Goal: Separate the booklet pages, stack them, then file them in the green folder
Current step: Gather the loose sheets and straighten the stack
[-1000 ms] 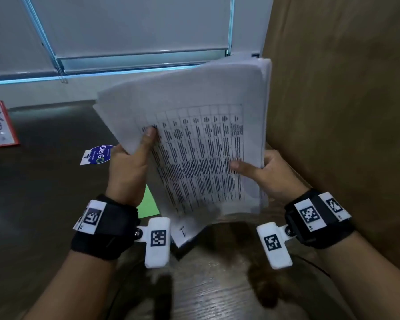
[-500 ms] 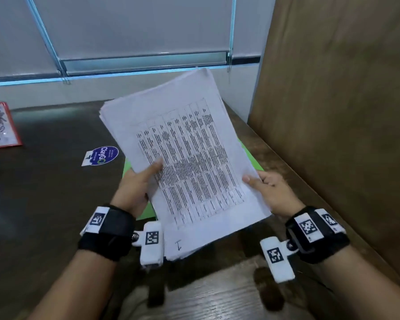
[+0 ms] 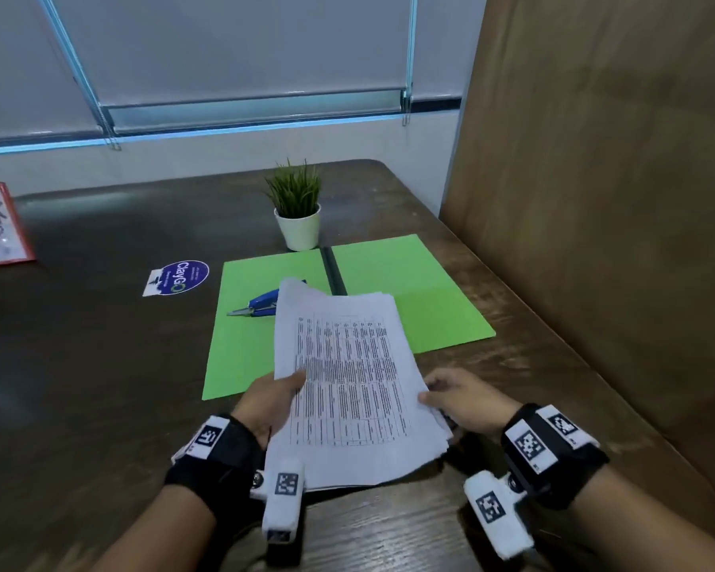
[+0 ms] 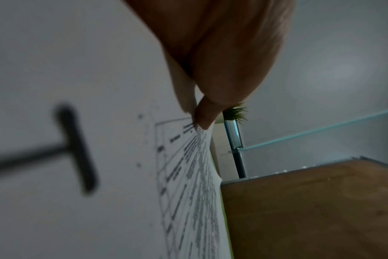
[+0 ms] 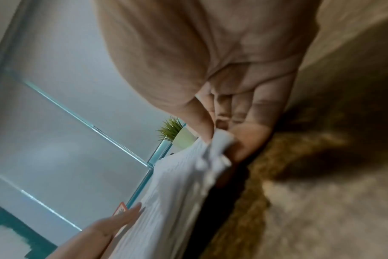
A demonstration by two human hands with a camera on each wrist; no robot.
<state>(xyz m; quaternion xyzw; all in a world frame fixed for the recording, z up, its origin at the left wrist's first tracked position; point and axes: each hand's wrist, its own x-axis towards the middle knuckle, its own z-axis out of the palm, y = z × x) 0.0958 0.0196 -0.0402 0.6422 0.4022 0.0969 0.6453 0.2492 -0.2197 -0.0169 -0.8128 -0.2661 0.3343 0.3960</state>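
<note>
1. Lowered since a second ago: page stack now near flat, low above the tabletop's near edge, overlapping the green folder.
2. Left hand pinches its left edge; right hand grips the right edge.
3. Blue stapler lies on the folder.

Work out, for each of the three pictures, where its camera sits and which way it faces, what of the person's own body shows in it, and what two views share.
Head: worn on the head, looking forward and down at the table; shows both forearms, the left hand and right hand holding the stack of pages over the green folder.
Left wrist: looks along the left hand at its thumb pinching the pages' edge.
Right wrist: looks along the right palm gripping the stack's other edge; the left hand's fingers show too.
Shared: the pages and the potted plant appear in all three.
</note>
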